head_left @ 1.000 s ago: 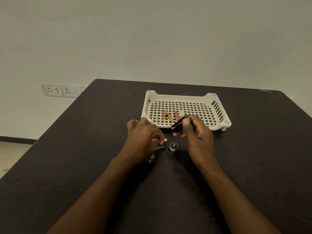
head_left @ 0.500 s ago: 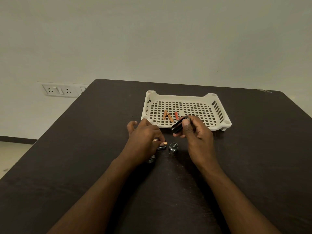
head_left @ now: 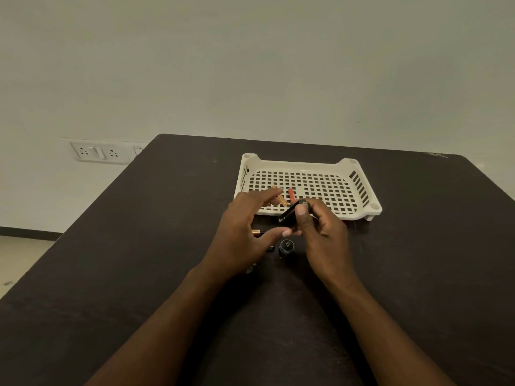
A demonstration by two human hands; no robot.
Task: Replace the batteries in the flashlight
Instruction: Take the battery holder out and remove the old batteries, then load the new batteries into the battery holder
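Left of the fingers, low on the pale wall, a socket plate sits beyond the edge of the dark surface. Moving right, the left hand hovers with its fingers spread apart and nearly straight; whether it holds anything I cannot tell. A copper-tipped battery shows just beside its palm, under the thumb. Near that thumb tip, a small round cap stands on the surface, below and between both hands. Just right of it, the right hand holds the black flashlight body, fingers and thumb curled tight around it, the body tilted with one end pointing down to the left. Beyond the fingertips of both hands lies a white slotted tray, and inside it, near its front edge, rest a few orange batteries, partly hidden behind the left fingers.
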